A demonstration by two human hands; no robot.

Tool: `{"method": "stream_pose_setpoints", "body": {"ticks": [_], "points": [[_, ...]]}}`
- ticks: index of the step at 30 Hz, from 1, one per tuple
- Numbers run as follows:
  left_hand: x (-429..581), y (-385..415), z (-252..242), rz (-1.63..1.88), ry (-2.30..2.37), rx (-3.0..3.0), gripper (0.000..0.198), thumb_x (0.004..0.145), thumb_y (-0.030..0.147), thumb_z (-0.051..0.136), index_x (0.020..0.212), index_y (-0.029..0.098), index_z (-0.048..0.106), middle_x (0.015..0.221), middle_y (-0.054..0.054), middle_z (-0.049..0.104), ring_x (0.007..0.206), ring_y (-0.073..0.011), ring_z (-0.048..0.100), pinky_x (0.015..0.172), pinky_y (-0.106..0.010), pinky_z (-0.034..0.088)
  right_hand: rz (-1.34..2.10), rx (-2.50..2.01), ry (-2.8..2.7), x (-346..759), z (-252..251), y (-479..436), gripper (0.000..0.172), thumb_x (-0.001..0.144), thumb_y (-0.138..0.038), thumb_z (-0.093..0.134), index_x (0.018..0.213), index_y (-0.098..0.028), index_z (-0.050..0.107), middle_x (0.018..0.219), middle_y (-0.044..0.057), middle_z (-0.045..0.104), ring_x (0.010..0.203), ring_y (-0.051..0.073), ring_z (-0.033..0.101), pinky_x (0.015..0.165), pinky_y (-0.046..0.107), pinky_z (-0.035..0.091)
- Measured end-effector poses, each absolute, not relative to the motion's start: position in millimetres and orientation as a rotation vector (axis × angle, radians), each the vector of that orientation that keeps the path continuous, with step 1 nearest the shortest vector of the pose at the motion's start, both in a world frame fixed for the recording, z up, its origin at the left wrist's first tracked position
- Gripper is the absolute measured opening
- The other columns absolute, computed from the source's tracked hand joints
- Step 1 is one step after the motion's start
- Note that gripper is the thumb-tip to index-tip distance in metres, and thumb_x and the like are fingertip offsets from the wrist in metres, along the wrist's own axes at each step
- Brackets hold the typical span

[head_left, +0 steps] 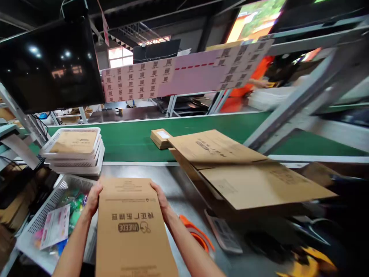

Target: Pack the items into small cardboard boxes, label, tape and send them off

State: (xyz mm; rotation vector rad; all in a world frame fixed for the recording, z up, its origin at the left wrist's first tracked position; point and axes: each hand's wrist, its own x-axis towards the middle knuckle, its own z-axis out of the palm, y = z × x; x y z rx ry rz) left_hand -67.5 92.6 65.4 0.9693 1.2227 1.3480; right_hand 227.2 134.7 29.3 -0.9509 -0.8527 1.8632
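A brown cardboard box (131, 246) with dark printing is held in front of me, above the metal table (115, 170). My left hand (94, 195) grips its far left corner, and my right hand (160, 195) grips the far right corner. The fingertips are partly hidden at the box's edges. Right of the held box stands a larger open carton (242, 181) with its flaps spread. Beside my right forearm lie orange-handled scissors or a similar orange tool (198, 234).
A green conveyor (127, 140) runs behind the table, carrying a small box (160, 138). Stacked white trays (75, 163) and a white basket (34, 234) of colourful packets stand left. A metal post (291, 96) slants at right. Beyond, a person's orange clothing (245, 90) shows.
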Motion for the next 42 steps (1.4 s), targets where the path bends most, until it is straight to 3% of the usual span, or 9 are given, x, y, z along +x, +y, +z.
{"method": "stream_pose_setpoints", "body": {"ticks": [4,7,12,16,23,29,33,37,42], "points": [[-63.9,91.1,80.7,1.396,1.306,0.911,0.081,0.062,0.03,0.078,0.142,0.019,0.066,0.118,-0.008,0.075,0.099,-0.0225,0.072,0.084,-0.03,0.056,1.595,-1.003,-0.874,226.6,27.7,138.3,0.051,0.066,-0.046,0.077,0.11,-0.022,0.072,0.111,0.005,0.076,0.093,0.025,0.07,0.083,0.036,0.055],[-69.2,75.1,87.3,1.276,1.31,0.926,0.069,0.067,0.04,0.085,0.131,0.016,0.073,0.095,-0.004,0.075,0.078,-0.0174,0.068,0.074,-0.028,0.054,1.676,-1.002,-0.927,232.7,35.4,129.6,0.047,0.069,-0.05,0.075,0.106,-0.02,0.076,0.107,0.007,0.076,0.09,0.024,0.068,0.082,0.036,0.054],[-72.7,57.8,99.3,1.179,1.537,1.134,0.055,0.095,0.063,0.058,0.123,0.021,0.08,0.134,-0.011,0.074,0.126,-0.0309,0.066,0.111,-0.046,0.052,1.631,-1.003,-1.212,244.8,69.6,120.4,0.059,0.085,-0.068,0.064,0.119,-0.021,0.077,0.113,0.007,0.075,0.091,0.024,0.067,0.08,0.036,0.056],[-69.1,50.5,85.1,1.344,1.552,1.49,0.058,0.104,0.056,0.044,0.143,0.021,0.069,0.159,-0.011,0.057,0.15,-0.0315,0.05,0.131,-0.051,0.033,1.198,-0.837,-1.57,250.2,63.2,117.7,0.062,0.087,-0.064,0.063,0.133,-0.023,0.072,0.134,0.011,0.069,0.124,0.034,0.063,0.109,0.048,0.05],[-99.1,-20.0,-29.5,1.09,1.568,2.148,0.054,0.106,0.034,0.042,0.158,0.026,0.054,0.159,-0.014,0.056,0.151,-0.0358,0.048,0.126,-0.061,0.04,0.683,-0.667,-2.081,253.1,-47.0,43.6,0.073,0.1,-0.034,0.05,0.17,-0.03,0.028,0.175,0.012,0.031,0.16,0.035,0.033,0.129,0.063,0.031],[-105.8,-46.1,-41.5,0.928,1.54,2.079,0.054,0.108,0.033,0.042,0.161,0.029,0.05,0.174,-0.009,0.039,0.164,-0.0341,0.028,0.131,-0.061,0.032,0.647,-0.93,-2.151,252.3,-63.0,-1.2,0.08,0.103,-0.035,0.048,0.173,-0.036,0.009,0.182,0.002,-0.011,0.168,0.036,0.0,0.132,0.069,0.016],[-100.1,-42.3,-37.4,0.933,1.472,2.018,0.055,0.108,0.034,0.044,0.163,0.033,0.046,0.175,-0.004,0.036,0.163,-0.0305,0.029,0.132,-0.055,0.032,0.755,-1.044,-2.085,294.1,-71.3,0.9,0.08,0.101,-0.049,0.054,0.172,-0.029,0.024,0.182,0.01,0.011,0.166,0.037,0.017,0.131,0.063,0.025],[-93.1,-39.4,-39.5,0.922,1.434,2.012,0.056,0.108,0.033,0.044,0.164,0.034,0.042,0.176,-0.002,0.033,0.164,-0.0288,0.028,0.132,-0.053,0.032,0.65,-1.904,-1.716,370.2,-94.6,20.6,0.058,0.097,-0.032,0.049,0.152,-0.015,0.055,0.167,0.019,0.045,0.156,0.034,0.041,0.126,0.052,0.037],[-85.3,-34.5,-43.0,0.876,1.416,2.026,0.054,0.11,0.033,0.04,0.164,0.029,0.043,0.177,-0.006,0.03,0.164,-0.0306,0.025,0.131,-0.055,0.032,0.817,-2.377,-1.676,422.6,-111.6,43.4,0.015,0.077,-0.02,0.065,0.088,-0.014,0.073,0.094,0.02,0.077,0.1,0.038,0.074,0.087,0.043,0.053]]}}
